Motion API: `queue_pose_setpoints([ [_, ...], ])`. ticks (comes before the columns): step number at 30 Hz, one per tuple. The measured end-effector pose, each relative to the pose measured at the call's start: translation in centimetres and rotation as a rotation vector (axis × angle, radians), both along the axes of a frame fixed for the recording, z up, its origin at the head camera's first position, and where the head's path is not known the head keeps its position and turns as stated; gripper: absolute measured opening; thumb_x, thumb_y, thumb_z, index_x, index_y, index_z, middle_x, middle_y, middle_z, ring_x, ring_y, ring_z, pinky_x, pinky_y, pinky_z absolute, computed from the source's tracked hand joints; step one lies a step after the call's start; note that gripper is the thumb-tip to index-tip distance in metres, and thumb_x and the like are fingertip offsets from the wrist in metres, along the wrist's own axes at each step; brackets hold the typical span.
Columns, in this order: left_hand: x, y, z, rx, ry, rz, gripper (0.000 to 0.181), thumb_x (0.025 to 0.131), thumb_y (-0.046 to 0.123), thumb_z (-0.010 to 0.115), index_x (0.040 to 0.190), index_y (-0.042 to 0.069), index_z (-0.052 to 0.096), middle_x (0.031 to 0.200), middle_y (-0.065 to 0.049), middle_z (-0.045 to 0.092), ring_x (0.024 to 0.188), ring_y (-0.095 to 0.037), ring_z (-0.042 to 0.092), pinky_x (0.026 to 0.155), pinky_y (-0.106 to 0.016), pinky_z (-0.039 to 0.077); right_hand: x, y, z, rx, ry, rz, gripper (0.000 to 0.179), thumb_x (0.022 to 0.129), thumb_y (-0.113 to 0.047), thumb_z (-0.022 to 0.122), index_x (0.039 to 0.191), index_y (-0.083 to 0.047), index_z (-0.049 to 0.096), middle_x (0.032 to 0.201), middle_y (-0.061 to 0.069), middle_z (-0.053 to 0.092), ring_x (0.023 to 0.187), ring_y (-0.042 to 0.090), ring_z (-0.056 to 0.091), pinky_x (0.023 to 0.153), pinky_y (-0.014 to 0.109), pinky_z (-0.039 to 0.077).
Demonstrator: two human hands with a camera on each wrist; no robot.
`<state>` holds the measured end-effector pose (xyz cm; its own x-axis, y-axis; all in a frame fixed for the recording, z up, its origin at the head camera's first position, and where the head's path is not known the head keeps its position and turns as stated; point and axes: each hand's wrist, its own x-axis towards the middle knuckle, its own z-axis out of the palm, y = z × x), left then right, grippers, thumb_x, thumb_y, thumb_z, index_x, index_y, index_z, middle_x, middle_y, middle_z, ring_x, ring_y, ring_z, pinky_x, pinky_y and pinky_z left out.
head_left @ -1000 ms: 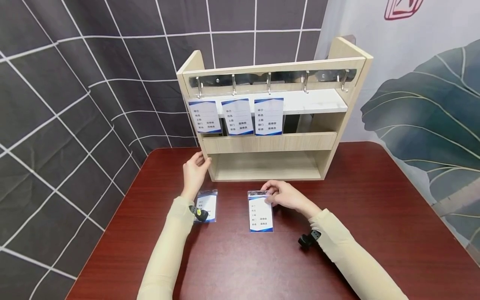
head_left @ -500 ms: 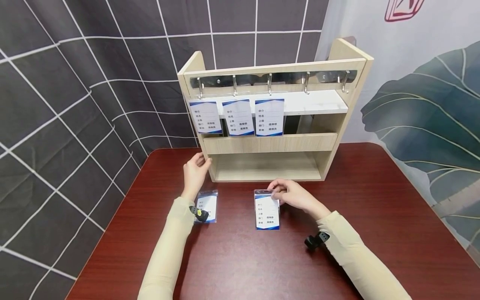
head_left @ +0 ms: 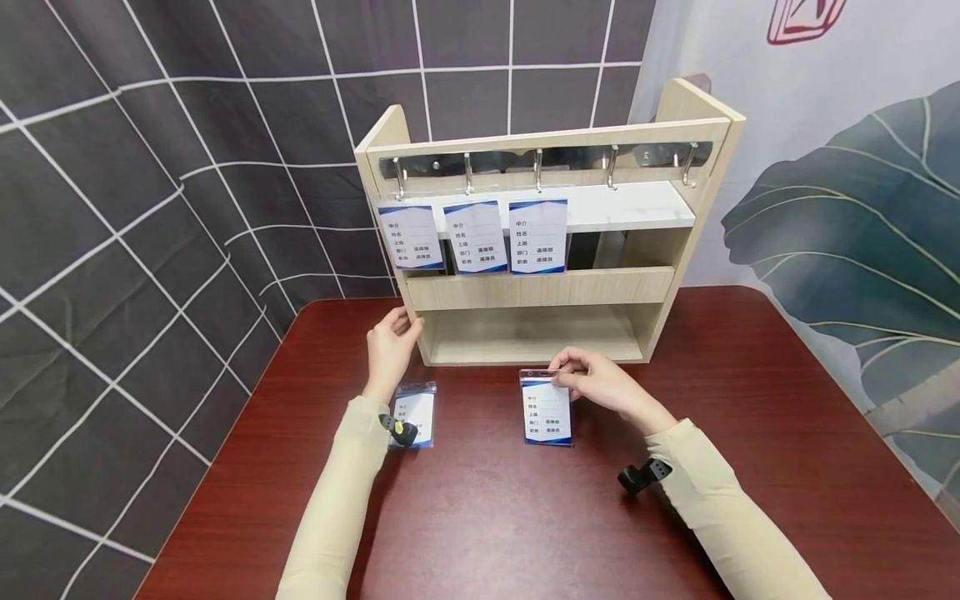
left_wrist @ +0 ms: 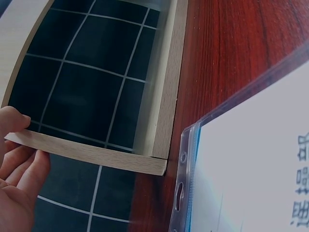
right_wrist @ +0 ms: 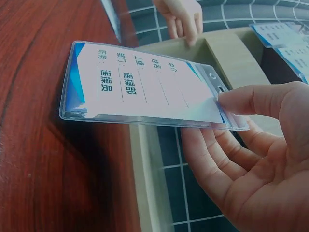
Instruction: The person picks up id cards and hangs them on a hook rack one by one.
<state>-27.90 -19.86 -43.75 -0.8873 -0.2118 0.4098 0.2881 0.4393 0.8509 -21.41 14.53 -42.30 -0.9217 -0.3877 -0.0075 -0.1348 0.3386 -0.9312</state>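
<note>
My right hand [head_left: 603, 385] pinches an ID badge [head_left: 546, 411] in a clear plastic sleeve by its slotted top corner. In the right wrist view the thumb lies on the badge's [right_wrist: 140, 87] face, the fingers are beneath, and it hangs above the table with a shadow under it. My left hand [head_left: 387, 350] grips the left side panel of a pale wooden shelf rack [head_left: 540, 288]. In the left wrist view, thumb and fingers sit on either side of that panel [left_wrist: 91, 152]. Another badge [head_left: 420, 410] lies on the table beside the left wrist.
Three badges, left [head_left: 411, 237], middle [head_left: 476, 237] and right [head_left: 537, 236], hang from the rack's metal hook strip. Two hooks on the right, one of them this hook [head_left: 612, 167], carry no badge. The rack stands on a dark red table [head_left: 480, 517], before a grid-patterned curtain [head_left: 285, 117].
My right hand has lifted the badge off the table and moved it right and toward the rack. The left hand keeps its place on the rack's side panel.
</note>
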Motion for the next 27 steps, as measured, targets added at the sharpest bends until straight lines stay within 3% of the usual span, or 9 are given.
queue_pose_setpoints([
  [6,0.1,0.0,-0.1,-0.005,-0.005,0.004,0.032,0.091,0.009,0.073,0.119,-0.003,0.069,0.112,-0.024,0.071,0.107,-0.034,0.07,0.092,-0.041,0.058,-0.1,0.5,0.6,-0.023,0.018,-0.012,0.015,0.091,0.0,0.064,0.105,0.004,0.06,0.088,0.011,0.066,0.078,0.018,0.062,0.066,0.032,0.059],
  [18,-0.1,0.0,-0.1,0.005,0.008,0.0,0.03,0.091,0.009,0.074,0.118,-0.003,0.07,0.11,-0.024,0.072,0.105,-0.033,0.071,0.091,-0.041,0.058,-0.3,1.4,3.0,-0.01,0.088,-0.049,0.013,0.094,-0.005,0.065,0.103,0.001,0.059,0.085,0.011,0.064,0.077,0.019,0.062,0.069,0.04,0.06],
  [27,-0.1,-0.1,-0.2,-0.004,0.005,-0.007,0.032,0.092,0.014,0.074,0.119,-0.003,0.07,0.111,-0.024,0.072,0.106,-0.033,0.071,0.091,-0.039,0.058,-0.2,2.2,4.9,-0.049,0.113,-0.068,0.017,0.095,-0.007,0.066,0.104,0.004,0.058,0.087,0.014,0.066,0.077,0.016,0.063,0.067,0.028,0.058],
])
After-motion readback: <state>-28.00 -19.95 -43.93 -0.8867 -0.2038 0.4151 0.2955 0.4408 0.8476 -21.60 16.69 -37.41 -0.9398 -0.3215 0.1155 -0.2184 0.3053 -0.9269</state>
